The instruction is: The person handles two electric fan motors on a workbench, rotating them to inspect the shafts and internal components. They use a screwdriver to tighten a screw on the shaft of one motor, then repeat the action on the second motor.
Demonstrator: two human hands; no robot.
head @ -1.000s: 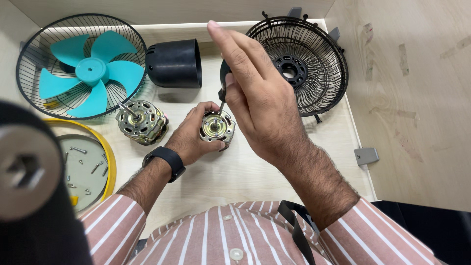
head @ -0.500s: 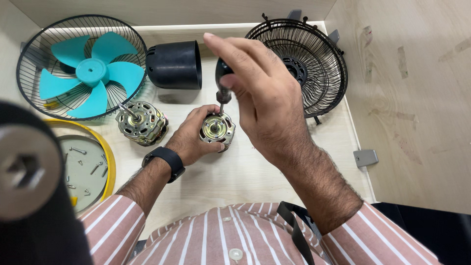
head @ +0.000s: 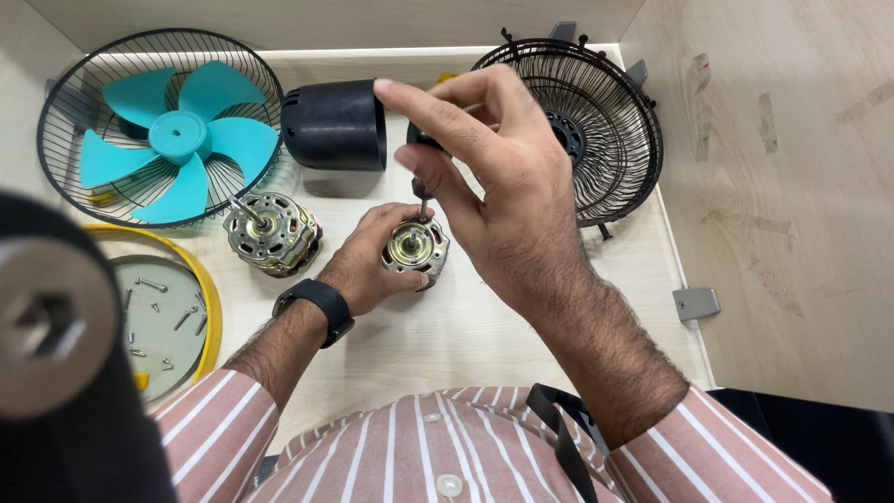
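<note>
Pale wooden surface (head: 521,326): left hand (head: 372,265) grips a small motor (head: 416,250), right hand (head: 484,177) pinching a screwdriver (head: 422,191) above that motor

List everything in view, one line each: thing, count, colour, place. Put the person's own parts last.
fan blade: one, teal, inside the left grille
front grille: one, black, far left
rear grille: one, black, far right
motor cover: one, black, between the grilles
motor with shaft: one, silver, left of centre
small motor part: one, silver, centre
screwdriver: one, dark, tip on the small motor part
tray: one, yellow-rimmed, holding loose screws, left
watch: one, black, left wrist
left hand: cups the small motor part
right hand: grips the screwdriver
</note>
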